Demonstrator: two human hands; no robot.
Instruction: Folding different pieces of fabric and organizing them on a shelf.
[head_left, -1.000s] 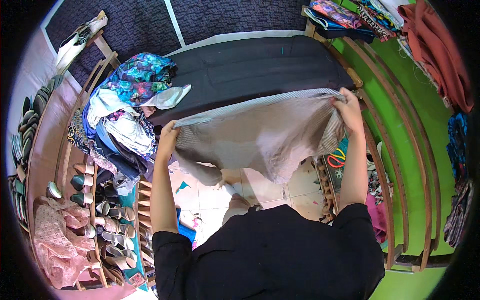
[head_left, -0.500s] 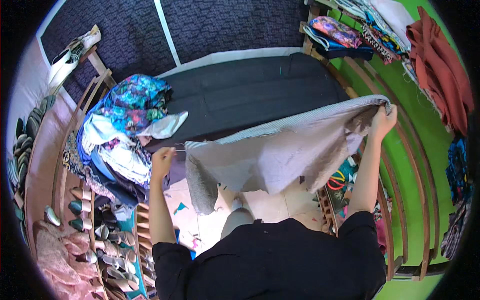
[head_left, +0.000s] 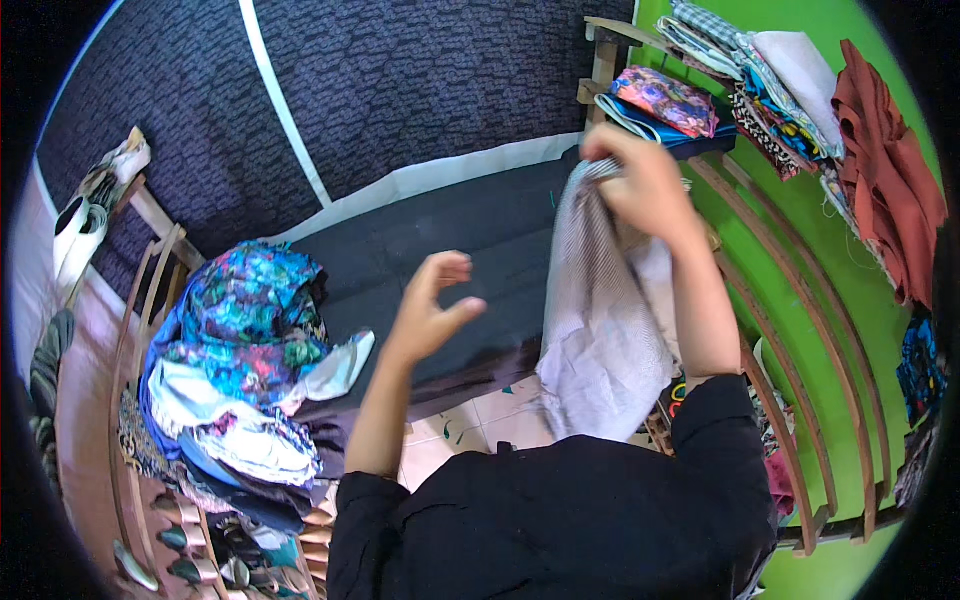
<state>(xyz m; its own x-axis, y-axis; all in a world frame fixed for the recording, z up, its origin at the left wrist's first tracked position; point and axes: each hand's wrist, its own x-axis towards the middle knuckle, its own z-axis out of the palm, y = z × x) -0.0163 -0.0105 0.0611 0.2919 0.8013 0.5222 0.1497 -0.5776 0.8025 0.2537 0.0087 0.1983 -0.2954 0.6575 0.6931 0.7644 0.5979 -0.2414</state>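
Note:
A piece of grey, finely striped cloth (head_left: 605, 340) hangs in loose folds from my right hand (head_left: 640, 185). That hand's fingers are closed on its gathered top edge, raised in front of the folded fabrics at the far right. My left hand (head_left: 432, 308) is up over the black-covered surface (head_left: 420, 230), thumb and fingers apart with nothing between them. It is away from the cloth. The lower end of the cloth falls past the near edge of the black surface, partly hidden behind my black-clad body.
A heap of mixed fabrics (head_left: 250, 320) lies at the left end of the black surface. Folded fabrics (head_left: 665, 100) and a rust-coloured cloth (head_left: 885, 170) rest along the slatted wooden rack (head_left: 780, 300) at right. Shoes (head_left: 185, 540) stand at lower left; scraps litter the tiled floor (head_left: 480, 420).
My left hand has let go of the cloth's corner and moved right and opened. My right hand has shifted left and away from me, so the spread cloth now hangs down.

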